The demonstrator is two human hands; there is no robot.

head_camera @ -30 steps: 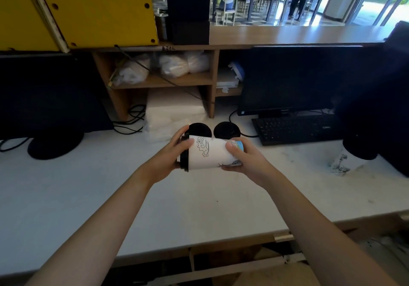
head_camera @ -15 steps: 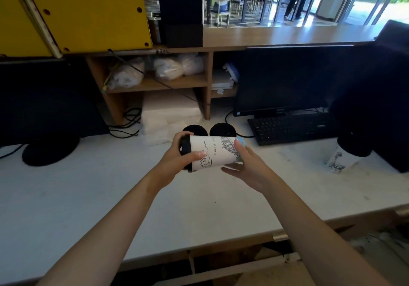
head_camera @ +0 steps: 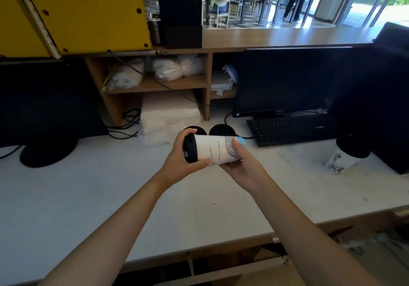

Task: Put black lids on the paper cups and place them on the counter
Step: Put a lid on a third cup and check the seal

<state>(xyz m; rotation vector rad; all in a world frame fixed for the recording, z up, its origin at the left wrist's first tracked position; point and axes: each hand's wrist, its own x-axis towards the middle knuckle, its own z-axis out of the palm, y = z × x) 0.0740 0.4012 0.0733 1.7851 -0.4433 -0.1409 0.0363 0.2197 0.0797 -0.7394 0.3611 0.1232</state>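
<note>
The sideways white printed paper cup point(head_camera: 218, 150) hides its inside under a round black plastic lid point(head_camera: 190, 149); left hand point(head_camera: 181, 166) grips that end, right hand point(head_camera: 243, 168) the base.

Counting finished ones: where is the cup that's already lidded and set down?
Head view, far right: the lidded cup sits on the white counter, just right of the keyboard and beside the dark unit at the frame's edge.
</note>
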